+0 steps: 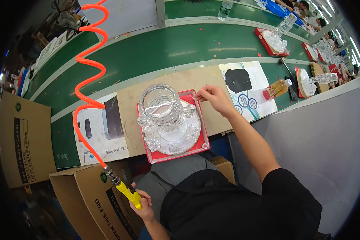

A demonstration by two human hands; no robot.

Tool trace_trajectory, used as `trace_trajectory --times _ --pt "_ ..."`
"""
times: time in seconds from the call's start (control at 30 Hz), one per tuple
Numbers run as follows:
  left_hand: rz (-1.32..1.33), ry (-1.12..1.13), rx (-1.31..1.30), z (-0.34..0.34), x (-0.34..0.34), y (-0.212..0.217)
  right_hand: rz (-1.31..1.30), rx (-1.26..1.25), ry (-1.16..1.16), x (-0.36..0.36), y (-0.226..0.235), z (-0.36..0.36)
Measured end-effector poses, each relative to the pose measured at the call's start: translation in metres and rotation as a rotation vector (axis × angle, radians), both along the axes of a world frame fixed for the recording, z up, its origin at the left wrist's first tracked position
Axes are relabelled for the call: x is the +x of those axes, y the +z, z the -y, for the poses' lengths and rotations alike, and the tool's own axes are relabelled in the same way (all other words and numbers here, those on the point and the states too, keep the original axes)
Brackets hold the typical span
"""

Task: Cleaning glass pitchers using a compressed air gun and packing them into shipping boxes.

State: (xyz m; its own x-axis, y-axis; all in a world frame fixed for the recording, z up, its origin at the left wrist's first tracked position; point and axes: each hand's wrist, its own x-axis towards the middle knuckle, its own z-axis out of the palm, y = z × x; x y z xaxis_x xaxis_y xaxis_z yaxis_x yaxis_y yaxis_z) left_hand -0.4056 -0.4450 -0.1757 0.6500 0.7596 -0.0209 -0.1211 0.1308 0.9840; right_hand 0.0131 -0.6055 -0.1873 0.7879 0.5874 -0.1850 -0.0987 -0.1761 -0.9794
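My left hand (145, 205), low at the left, is closed round a yellow air blow gun (128, 195). A coiled orange air hose (88, 62) runs up from the gun's metal coupling. In front of me a clear acrylic figure with a wide cylinder (160, 106) stands on a round white base (178, 140). Smaller clear pieces ring the cylinder, and a thin white band crosses it. The base sits in a shallow red box (206, 138). At the box's far right corner my right hand (214, 99) has its fingertips pinched together; what they hold, if anything, cannot be made out.
Flattened cardboard (130, 136) covers part of the green bench (176, 46). A drink bottle (277, 89) lies at the right, near another clear figure on a white base (306, 82). Cartons (26, 140) stand at the left. Other people work far off at upper right.
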Motion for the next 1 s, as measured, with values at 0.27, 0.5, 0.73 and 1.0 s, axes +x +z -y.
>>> trace_trajectory --times 0.27,0.5,0.73,1.0 --pt "0.044 -0.024 0.111 -0.004 -0.006 -0.007 -0.173 0.465 -0.178 0.016 0.039 0.044" --pt "-0.024 -0.012 0.137 -0.013 -0.003 -0.001 0.049 0.58 -0.319 0.021 0.083 0.124" --pt "-0.207 0.108 0.023 -0.024 0.03 0.006 0.103 -0.321 -0.323 -0.011 0.03 0.186" --pt "-0.24 0.095 0.12 -0.048 0.069 0.02 0.329 -0.925 0.336 -0.052 -0.006 0.175"
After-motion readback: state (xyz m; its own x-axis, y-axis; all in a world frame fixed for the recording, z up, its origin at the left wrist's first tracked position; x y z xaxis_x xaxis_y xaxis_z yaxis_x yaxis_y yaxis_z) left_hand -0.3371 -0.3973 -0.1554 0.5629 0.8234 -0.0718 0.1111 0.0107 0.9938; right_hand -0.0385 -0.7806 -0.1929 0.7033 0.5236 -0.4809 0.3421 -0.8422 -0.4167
